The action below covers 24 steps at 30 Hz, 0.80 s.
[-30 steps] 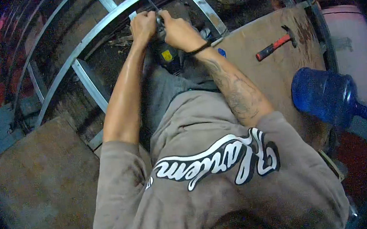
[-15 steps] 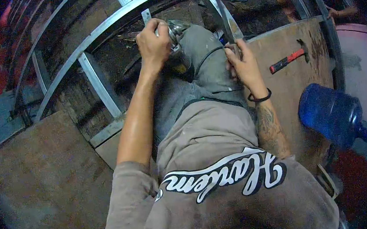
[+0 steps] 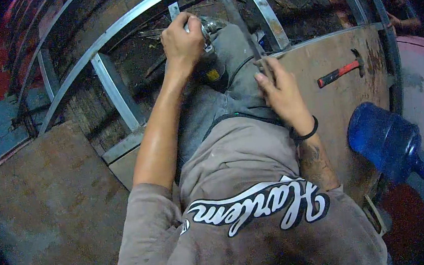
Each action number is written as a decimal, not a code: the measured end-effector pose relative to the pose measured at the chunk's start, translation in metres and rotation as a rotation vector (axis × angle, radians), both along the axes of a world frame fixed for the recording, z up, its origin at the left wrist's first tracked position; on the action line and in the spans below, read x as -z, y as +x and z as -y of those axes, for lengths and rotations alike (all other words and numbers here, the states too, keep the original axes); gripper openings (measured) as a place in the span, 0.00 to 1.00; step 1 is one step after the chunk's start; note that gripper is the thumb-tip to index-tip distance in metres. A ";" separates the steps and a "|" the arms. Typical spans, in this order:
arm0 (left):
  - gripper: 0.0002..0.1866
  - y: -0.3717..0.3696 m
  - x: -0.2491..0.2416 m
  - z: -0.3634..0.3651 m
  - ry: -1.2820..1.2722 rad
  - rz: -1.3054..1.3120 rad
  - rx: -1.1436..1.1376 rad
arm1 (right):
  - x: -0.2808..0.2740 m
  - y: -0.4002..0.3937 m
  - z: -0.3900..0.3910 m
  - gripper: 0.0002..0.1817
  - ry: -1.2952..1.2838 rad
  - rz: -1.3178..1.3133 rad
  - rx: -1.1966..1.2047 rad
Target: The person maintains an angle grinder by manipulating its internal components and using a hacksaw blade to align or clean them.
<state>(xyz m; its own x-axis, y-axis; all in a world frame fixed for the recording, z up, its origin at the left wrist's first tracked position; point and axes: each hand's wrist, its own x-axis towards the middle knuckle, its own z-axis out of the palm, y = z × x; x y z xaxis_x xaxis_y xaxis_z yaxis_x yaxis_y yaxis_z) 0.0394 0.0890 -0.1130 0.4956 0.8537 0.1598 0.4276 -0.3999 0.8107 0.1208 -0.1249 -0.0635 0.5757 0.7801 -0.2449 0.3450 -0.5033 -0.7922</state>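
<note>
My left hand (image 3: 183,41) is closed around a small flat metal strip (image 3: 174,10), whose end with a hole sticks up past the fingers. Just beside that hand, over my lap, is a power tool with a shiny metal head (image 3: 210,27) and a dark body bearing a yellow label (image 3: 212,74); the hand hides part of it. Between thumb and fingers my right hand (image 3: 280,87) grips the lower end of a long, narrow metal bar (image 3: 237,20). The bar slants up and left, its upper part blurred, crossing in front of my trouser leg (image 3: 237,53).
A curved metal frame (image 3: 124,18) with crossbars arches ahead. On the plywood (image 3: 317,107) at right lies a red and black hammer (image 3: 340,73), with a blue water jug (image 3: 383,136) nearer me. Another board (image 3: 50,199) is at left. Another person's hand (image 3: 405,23) shows at far right.
The bar in my right hand has tilted further left, its upper end swinging leftward. My left hand has shifted slightly right and up with the strip. The camera view has shifted slightly.
</note>
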 end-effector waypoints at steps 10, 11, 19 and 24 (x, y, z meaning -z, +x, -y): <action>0.18 0.000 0.001 0.000 -0.010 -0.039 -0.027 | -0.007 -0.028 -0.014 0.15 -0.016 0.159 -0.112; 0.18 0.001 0.001 0.000 -0.008 -0.037 -0.026 | -0.005 -0.028 -0.013 0.14 0.001 0.192 -0.117; 0.18 0.004 -0.007 -0.001 -0.103 -0.087 0.003 | -0.011 -0.030 -0.013 0.13 -0.130 0.245 -0.164; 0.18 0.012 -0.001 -0.009 -0.051 -0.165 -0.054 | -0.012 -0.038 0.010 0.10 -0.248 0.261 -0.172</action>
